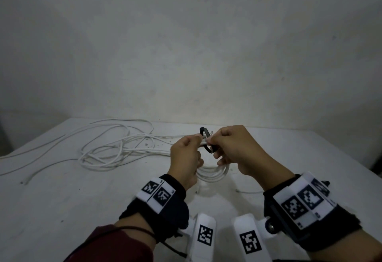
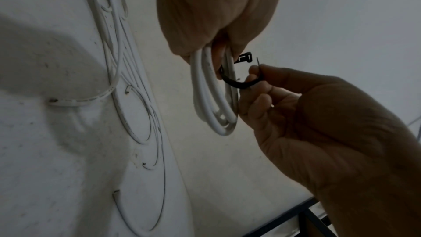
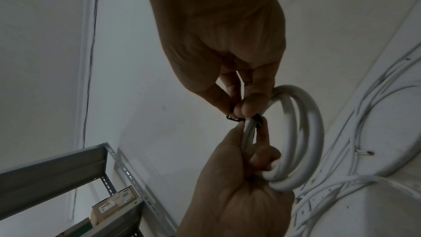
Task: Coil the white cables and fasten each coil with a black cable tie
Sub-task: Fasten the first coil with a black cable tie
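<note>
My left hand [image 1: 193,142] grips the top of a small coil of white cable [image 1: 210,174], which hangs as a loop above the table. A black cable tie [image 1: 209,148] curves around the gripped strands, and its head [image 1: 203,130] sticks up behind them. My right hand [image 1: 217,141] pinches the tie right beside the left fingers. In the left wrist view the left hand [image 2: 205,42] clasps the coil [image 2: 212,96] while the right hand [image 2: 257,74] pinches the tie's thin tail [image 2: 241,84]. The right wrist view shows the right hand [image 3: 241,109] pinching the tie [image 3: 233,117] above the coil [image 3: 303,132].
A loose tangle of white cables [image 1: 115,144] sprawls over the white table [image 1: 62,210] to the left of the hands, with cut ends near the left edge. A bare wall stands behind. A grey metal shelf [image 3: 68,165] shows in the right wrist view.
</note>
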